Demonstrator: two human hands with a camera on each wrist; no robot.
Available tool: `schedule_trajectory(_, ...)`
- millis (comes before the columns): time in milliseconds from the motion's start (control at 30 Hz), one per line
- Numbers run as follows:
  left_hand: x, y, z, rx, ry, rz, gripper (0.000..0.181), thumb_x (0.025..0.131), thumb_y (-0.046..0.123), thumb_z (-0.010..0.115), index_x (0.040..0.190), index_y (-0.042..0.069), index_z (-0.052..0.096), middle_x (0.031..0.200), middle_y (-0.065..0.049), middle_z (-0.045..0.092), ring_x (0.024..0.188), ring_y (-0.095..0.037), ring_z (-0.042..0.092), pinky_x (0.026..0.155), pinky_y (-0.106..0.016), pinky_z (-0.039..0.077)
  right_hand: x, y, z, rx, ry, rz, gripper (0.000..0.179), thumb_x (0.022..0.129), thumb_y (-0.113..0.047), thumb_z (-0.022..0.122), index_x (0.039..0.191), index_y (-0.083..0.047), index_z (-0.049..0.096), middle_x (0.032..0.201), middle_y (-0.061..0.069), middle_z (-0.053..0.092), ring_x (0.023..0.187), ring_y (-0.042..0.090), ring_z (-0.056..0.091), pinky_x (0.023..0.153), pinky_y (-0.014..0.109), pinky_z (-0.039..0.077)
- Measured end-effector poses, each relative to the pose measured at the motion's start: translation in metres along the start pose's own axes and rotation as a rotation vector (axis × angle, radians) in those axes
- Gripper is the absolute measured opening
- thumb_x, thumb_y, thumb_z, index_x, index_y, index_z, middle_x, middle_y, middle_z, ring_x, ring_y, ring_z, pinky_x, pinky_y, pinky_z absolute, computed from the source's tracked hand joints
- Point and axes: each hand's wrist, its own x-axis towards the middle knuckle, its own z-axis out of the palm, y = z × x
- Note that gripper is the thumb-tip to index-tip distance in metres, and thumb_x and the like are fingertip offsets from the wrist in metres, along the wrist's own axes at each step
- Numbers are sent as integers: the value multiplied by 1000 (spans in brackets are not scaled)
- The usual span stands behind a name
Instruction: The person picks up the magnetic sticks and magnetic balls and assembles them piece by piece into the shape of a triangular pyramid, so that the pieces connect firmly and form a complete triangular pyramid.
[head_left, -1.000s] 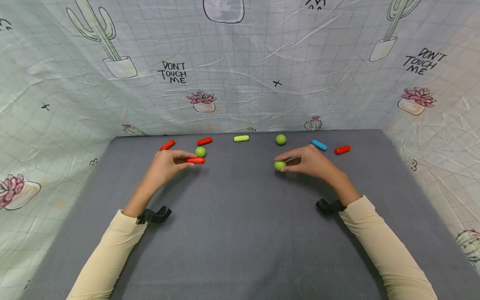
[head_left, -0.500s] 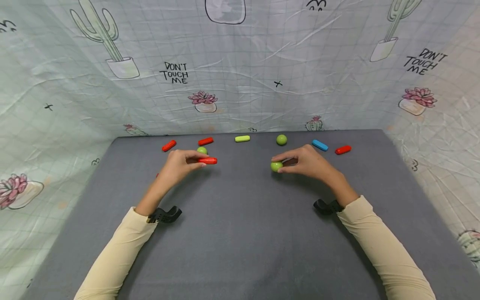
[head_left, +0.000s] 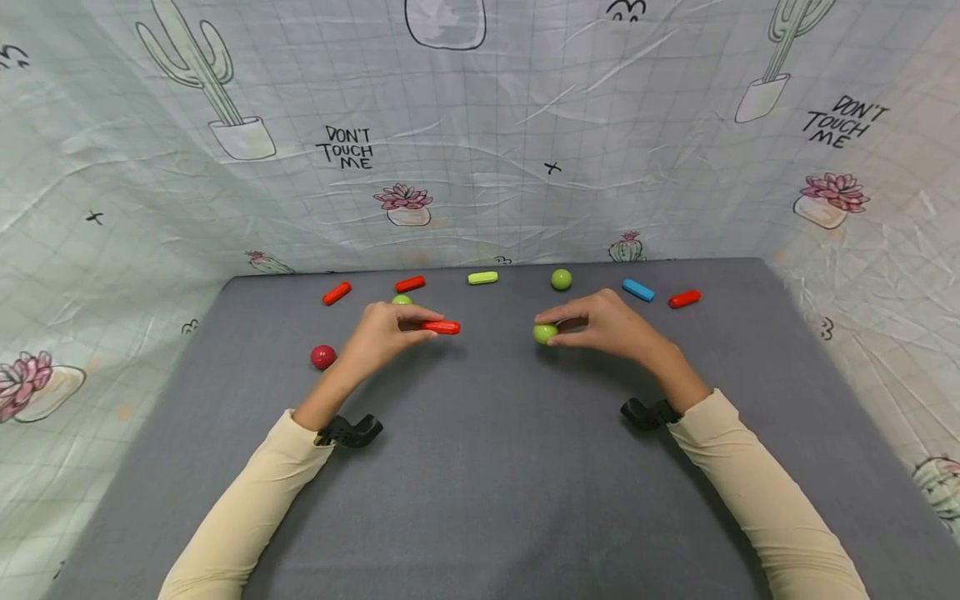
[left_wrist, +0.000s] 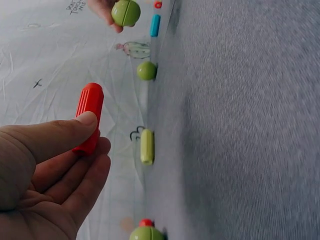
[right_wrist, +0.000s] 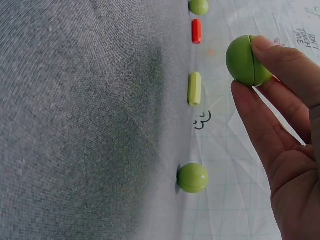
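In the head view my left hand pinches a short red ribbed plastic stick near one end, its free end pointing right. The left wrist view shows the thumb across the front of this red stick, fingers behind it. My right hand holds a green ball between thumb and fingertips, left of the wrist. A seam runs round that green ball in the right wrist view. Both hands are over the grey table, facing each other with a gap between the stick and the ball.
Along the back edge lie red sticks, a yellow-green stick, another green ball and a blue stick. A further green ball is partly hidden behind my left hand. A red ball sits beside my left forearm.
My left hand has moved right with the red stick, uncovering the red ball. My right hand has shifted slightly left with the green ball, so the two held things are closer together.
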Motion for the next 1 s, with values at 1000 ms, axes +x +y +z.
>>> schedule_trajectory(1000,22,21,43,-69,-73,115,23,86,9,83,109,8,80,100,-5,78,85,-15,72,74,-32,58,15,-2,13,44,-29,-51,37,82,-5,85,118,-8,78,116,4,75,97,15,75,83,38,61)
